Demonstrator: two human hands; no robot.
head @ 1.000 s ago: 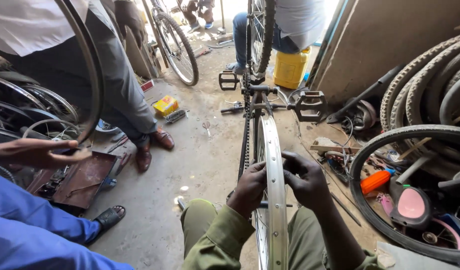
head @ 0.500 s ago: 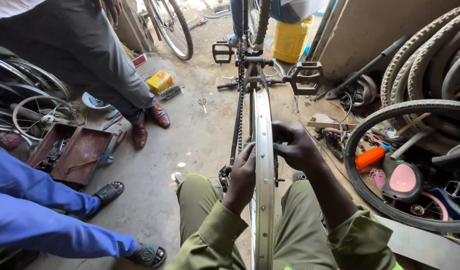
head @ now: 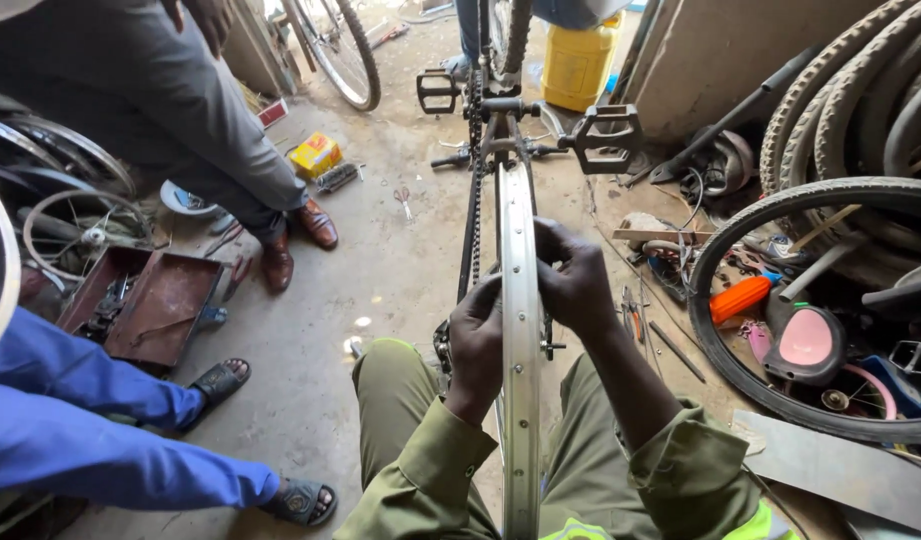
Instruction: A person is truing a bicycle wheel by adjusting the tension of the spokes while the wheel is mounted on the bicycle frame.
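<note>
1. Bare wheel rim (head: 520, 330) stands upright at centre frame, running from the lower edge up to the bicycle frame (head: 500, 110). No tyre or tube on it; bright metal shows all round the visible edge.
2. Left hand (head: 477, 345) sits on the left side of the rim, fingers curled in toward the spokes. Closed narrow on something there, but what it pinches cannot be told; the rim hides it.
3. Right hand (head: 572, 280) is on the right side of the rim, a little higher, fingers bent over the edge and touching it. Whether it holds a small tool cannot be told.
4. Chain (head: 472, 200) hangs in place just left of the rim; both pedals (head: 600, 135) sit at the top of the frame, so the bicycle appears upside down with the wheel mounted in it.
5. Judgement on progress: the wheel is fitted and stripped, and work on the rim or spokes looks mid-course. The tyre is not yet back on.
6. Loose tyres (head: 860, 110) lean at right; an orange handle (head: 738, 298) and small tools lie on the floor near them.
7. Upper left: a person in grey trousers stands by. Lower left: a blue sleeve (head: 100, 440) and sandalled feet. An open red toolbox (head: 150, 305) lies between them.
8. Yellow can (head: 578, 62) stands at top centre.
</note>
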